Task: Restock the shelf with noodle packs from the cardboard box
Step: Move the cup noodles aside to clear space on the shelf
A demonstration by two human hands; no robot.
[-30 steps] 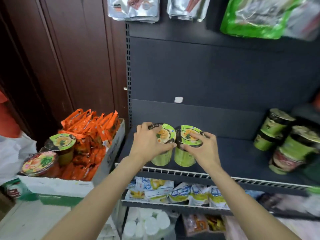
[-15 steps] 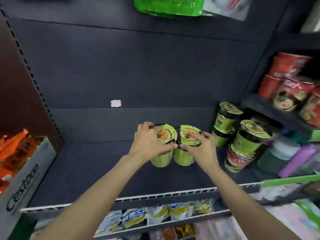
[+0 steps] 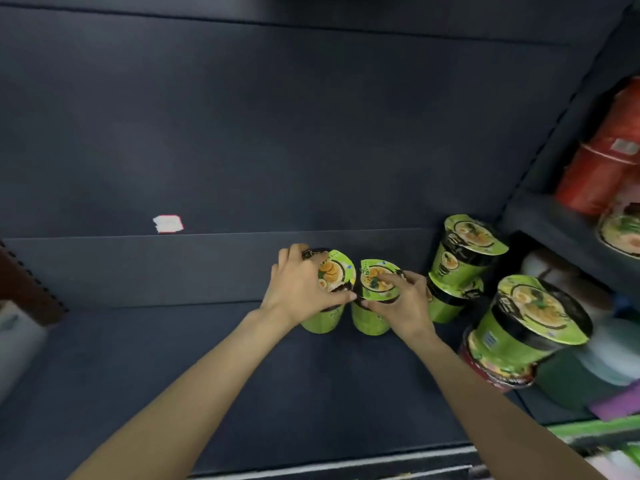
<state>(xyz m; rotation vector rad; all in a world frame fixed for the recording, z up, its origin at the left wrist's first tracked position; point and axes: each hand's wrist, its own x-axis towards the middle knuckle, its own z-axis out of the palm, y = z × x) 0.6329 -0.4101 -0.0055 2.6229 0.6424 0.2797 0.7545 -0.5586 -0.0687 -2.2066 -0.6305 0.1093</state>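
1. Both forearms reach up from the lower frame, converging at centre over the shelf (image 3: 173, 358).
2. The left hand (image 3: 301, 289) clamps its fingers over one cup (image 3: 329, 306); the right hand (image 3: 401, 303) grips the other cup (image 3: 372, 303), likely to seat both together.
3. Stocked cups (image 3: 464, 258) stand right; the box is out of view.

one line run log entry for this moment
step: placing cups | left hand: on left green cup | right hand: on right green cup | cups: upright, side by side on dark shelf
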